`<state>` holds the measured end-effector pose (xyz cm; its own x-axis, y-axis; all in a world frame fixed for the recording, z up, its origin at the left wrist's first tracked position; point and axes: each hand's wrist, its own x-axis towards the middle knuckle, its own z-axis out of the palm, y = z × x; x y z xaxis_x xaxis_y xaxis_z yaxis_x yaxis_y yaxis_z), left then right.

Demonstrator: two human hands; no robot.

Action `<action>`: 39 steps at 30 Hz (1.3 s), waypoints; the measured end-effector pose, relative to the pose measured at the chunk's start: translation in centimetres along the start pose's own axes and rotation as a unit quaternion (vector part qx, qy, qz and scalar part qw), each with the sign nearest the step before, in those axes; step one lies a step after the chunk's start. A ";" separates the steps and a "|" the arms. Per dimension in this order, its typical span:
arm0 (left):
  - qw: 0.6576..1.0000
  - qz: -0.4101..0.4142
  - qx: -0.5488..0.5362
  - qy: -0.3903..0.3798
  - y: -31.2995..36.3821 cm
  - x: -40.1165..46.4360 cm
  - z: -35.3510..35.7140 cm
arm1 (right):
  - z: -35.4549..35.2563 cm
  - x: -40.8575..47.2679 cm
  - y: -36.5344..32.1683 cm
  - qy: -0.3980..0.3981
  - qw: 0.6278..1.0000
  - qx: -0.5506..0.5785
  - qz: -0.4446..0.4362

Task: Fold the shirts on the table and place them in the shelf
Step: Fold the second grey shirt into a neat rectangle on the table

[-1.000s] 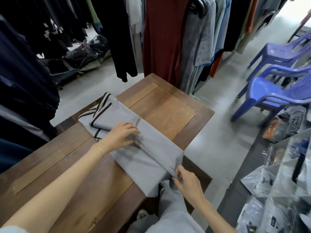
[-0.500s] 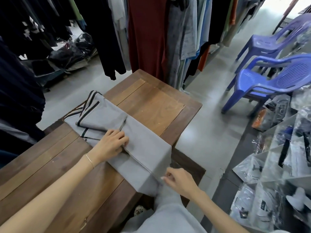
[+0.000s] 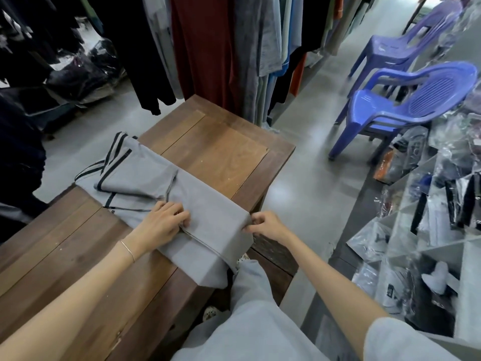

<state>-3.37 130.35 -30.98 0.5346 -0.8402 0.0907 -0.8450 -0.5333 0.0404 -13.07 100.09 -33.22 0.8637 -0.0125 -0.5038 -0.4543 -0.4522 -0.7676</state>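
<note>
The grey shirt [image 3: 187, 204] lies partly folded on the table [image 3: 221, 152]; left hand [image 3: 161, 225] presses its hem, fingers curled; right hand [image 3: 268, 225] pinches the fold's edge; final folds and shelving remain.

Even, diffuse indoor lighting of moderate brightness. Strong daylight enters at the upper right corner, where the floor [image 3: 390, 11] is washed out to near white. The polished floor at centre right carries a soft pale sheen. The upper left, among the dark hanging garments [image 3: 39, 35], is dim with little detail. Shadows on the wooden counter [image 3: 221, 152] are faint and soft-edged. Wide-angle distortion bends and stretches the frame edges. The blue plastic chairs [image 3: 406, 100] and clear plastic bags [image 3: 442, 152] at right show slight motion blur; the centre is reasonably sharp.
</note>
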 end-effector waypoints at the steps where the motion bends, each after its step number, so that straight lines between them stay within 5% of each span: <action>1: 1.000 -0.005 -0.004 -0.004 0.0 0.0 -0.1 | 0.2 0.2 0.3 0.010 1.000 -0.009 -0.001; 12: 0.999 -0.031 -0.038 -0.018 0.3 0.2 -1.3 | -1.9 0.1 0.2 -0.020 0.977 -0.213 0.017; 17: 0.966 -0.183 -0.158 0.095 -0.7 0.1 -2.0 | -4.1 1.3 -5.5 0.006 0.968 -0.247 -0.041; 21: 0.841 -0.408 -0.279 0.221 -1.9 -0.4 -2.2 | -3.8 3.6 -9.6 -0.018 0.961 -0.257 -0.098; 24: 0.654 -0.583 -0.408 0.257 -3.0 -1.2 -1.8 | -2.7 6.4 -12.3 -0.058 0.949 -0.282 -0.130; 26: 0.541 -0.641 -0.465 0.283 -3.7 -1.3 -1.5 | -2.0 8.4 -14.2 -0.079 0.937 -0.307 -0.150; 30: 0.396 -0.658 -0.549 0.329 -4.7 0.0 -2.2 | -1.4 12.6 -18.1 -0.116 0.921 -0.325 -0.179; 35: 0.297 -0.672 -0.564 0.376 -6.0 2.3 -2.2 | -0.9 18.4 -23.7 -0.149 0.893 -0.357 -0.230; 39: 0.268 -0.667 -0.553 0.422 -6.3 3.9 -1.7 | 0.7 23.3 -28.2 -0.177 0.872 -0.374 -0.262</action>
<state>4.00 130.63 -29.19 0.5728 0.5942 -0.5647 0.3523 0.4436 0.8241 19.71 113.13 -23.61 0.7288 0.5864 -0.3536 0.3665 -0.7702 -0.5219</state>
